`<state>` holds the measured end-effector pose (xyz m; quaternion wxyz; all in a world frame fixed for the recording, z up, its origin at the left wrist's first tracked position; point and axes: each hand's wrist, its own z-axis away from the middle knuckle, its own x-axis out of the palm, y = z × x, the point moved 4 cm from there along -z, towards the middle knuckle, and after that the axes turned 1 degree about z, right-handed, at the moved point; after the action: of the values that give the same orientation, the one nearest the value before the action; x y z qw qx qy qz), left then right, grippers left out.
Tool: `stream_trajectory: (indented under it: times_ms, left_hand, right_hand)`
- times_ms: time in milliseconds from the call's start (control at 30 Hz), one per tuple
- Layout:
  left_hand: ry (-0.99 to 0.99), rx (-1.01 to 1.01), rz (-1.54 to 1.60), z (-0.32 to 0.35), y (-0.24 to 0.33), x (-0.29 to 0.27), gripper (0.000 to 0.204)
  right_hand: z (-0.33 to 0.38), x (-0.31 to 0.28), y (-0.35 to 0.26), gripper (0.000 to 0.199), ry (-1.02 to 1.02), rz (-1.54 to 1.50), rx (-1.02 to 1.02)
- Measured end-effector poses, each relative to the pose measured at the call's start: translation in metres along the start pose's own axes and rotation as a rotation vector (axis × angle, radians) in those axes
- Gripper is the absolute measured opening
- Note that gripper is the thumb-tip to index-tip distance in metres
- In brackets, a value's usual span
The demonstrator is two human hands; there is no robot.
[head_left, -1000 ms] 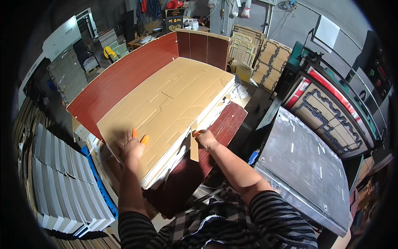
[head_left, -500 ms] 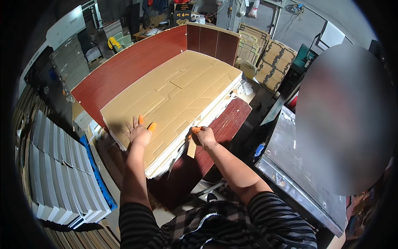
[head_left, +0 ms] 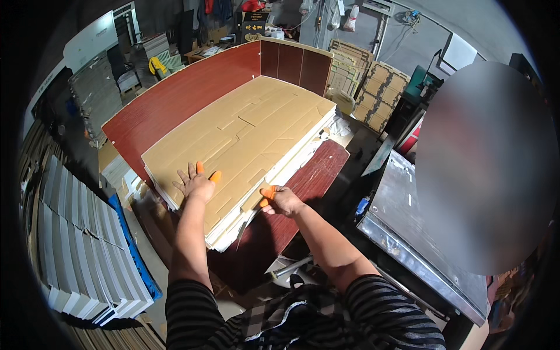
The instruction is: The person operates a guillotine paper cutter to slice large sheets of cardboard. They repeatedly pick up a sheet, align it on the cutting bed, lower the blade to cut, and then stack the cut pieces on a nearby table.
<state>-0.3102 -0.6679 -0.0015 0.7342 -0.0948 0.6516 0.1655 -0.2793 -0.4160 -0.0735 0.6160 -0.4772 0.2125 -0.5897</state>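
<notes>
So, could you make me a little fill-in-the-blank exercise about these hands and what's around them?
1. The left hand rests palm ____ on the stack.
2. The strip in the right hand is coloured ____.
3. The finger covers are bright ____.
4. The metal-topped table stands on the person's ____ side.

Missing words: down; brown; orange; right.

Grey wall [head_left: 426, 45], dark floor [head_left: 365, 137]

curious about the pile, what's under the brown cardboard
White layered edges show along its right side; the rest is covered by the cardboard, with the left hand on top.
</notes>
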Motion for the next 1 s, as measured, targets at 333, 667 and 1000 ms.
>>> stream_trajectory:
  times_ms: [333,667,1000]
  left_hand:
    - [0.096,0.088,0.196,-0.029,-0.012,0.014,0.078]
    - [0.547,0.945,0.827,0.068,0.129,-0.061,0.048]
    - [0.011,1.65,1.068,0.45,0.402,-0.054,0.047]
  right_hand:
    - [0.098,-0.014,0.195,0.026,-0.494,1.033,0.191]
    - [0.432,-0.297,0.381,0.034,0.678,0.969,0.509]
    - [0.926,-0.288,0.366,0.052,2.39,0.376,0.79]
